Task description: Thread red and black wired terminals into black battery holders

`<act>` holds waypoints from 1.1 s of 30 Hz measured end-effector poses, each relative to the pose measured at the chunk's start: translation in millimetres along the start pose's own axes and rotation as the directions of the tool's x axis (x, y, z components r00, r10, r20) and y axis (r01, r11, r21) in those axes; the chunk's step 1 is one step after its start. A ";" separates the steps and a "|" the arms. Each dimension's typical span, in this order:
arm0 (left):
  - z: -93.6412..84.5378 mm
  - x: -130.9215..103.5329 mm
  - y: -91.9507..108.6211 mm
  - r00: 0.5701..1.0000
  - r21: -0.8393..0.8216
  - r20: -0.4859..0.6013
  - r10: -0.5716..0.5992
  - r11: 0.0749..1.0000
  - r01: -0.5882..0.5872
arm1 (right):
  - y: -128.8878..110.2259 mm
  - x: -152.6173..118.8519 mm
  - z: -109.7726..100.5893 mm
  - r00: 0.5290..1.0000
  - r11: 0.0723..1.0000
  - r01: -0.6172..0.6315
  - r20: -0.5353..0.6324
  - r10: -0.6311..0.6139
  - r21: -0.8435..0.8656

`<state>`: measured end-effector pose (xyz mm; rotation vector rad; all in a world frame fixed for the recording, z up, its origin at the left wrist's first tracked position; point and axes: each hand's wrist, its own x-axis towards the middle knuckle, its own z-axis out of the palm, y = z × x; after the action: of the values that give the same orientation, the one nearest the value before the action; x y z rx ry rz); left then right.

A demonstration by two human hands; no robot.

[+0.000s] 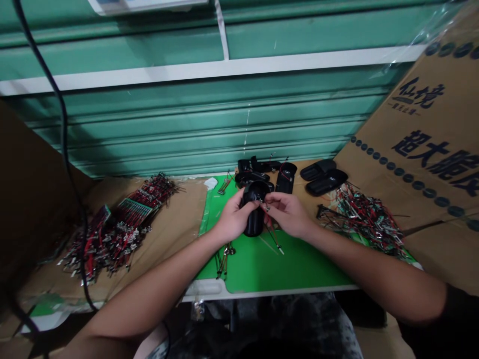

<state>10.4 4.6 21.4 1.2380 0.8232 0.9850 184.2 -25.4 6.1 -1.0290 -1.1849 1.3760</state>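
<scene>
A glossy black elongated shell [254, 222] is held above the green tabletop [284, 269]. My left hand [235, 215] wraps round its left side, the thumb laid across the front. At the shell's right edge, the fingers of my right hand [286, 212] pinch thin wires [272, 233]. The red and black wires hang below that hand and end in a small pale tip. Just behind the hands lie several black housings [285, 177], one with a red wire on it.
Bundles of wired parts lie on cardboard at left [127, 224] and in a heap at right [370, 219]. Two black shells [325, 180] sit back right. A few wired pieces [225, 259] lie near the front edge. A dark cable [63, 124] hangs at left; a printed carton [430, 149] stands right.
</scene>
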 end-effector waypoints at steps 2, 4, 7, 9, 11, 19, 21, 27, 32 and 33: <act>-0.9 1.3 -0.1 1.000 0.012 -0.016 0.015 1.000 -0.015 | 0.6 0.2 -1.0 1.000 1.000 0.006 0.011 -0.006 -0.016; -2.2 2.9 -0.4 0.999 0.021 -0.041 0.027 0.999 -0.026 | 0.3 -0.4 -3.0 0.999 0.996 0.047 0.014 -0.046 -0.074; -5.0 4.8 -1.7 0.995 0.009 -0.096 0.020 1.000 -0.019 | -2.0 -2.7 -7.5 0.976 0.942 0.212 0.009 -0.218 -0.261; -6.6 5.4 -2.6 0.992 -0.003 -0.130 0.001 1.000 -0.001 | -3.5 -4.5 -10.8 0.944 0.875 0.316 0.029 -0.328 -0.368; -7.5 5.6 -2.9 0.990 -0.007 -0.144 -0.014 1.000 0.013 | -4.1 -5.3 -13.8 0.922 0.832 0.371 0.062 -0.381 -0.412; -5.8 6.0 -4.5 0.994 0.004 -0.109 -0.003 1.000 0.003 | -5.5 -2.8 -18.0 0.855 0.678 0.487 0.142 -0.499 -0.550; -4.9 5.6 -5.5 0.996 0.024 -0.092 0.018 1.000 -0.016 | -6.7 -3.3 -15.6 0.878 0.715 0.444 0.103 -0.467 -0.541; -0.8 0.8 -3.5 0.995 0.077 -0.078 0.066 0.995 -0.060 | -6.0 -2.6 -5.8 1.000 0.985 0.016 0.002 -0.016 -0.173; -1.0 -0.4 -2.6 0.997 0.068 -0.040 0.059 0.996 -0.056 | -2.6 -0.6 -4.2 0.996 0.996 -0.049 0.068 0.054 -0.071; -1.2 -0.2 -2.8 0.997 0.071 -0.038 0.066 0.995 -0.063 | -2.0 -0.6 -4.6 0.996 0.997 -0.045 0.078 0.050 -0.062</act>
<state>9.7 4.7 18.4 1.3152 0.8600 1.0436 189.0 -25.4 7.4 -1.0588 -1.2746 1.4376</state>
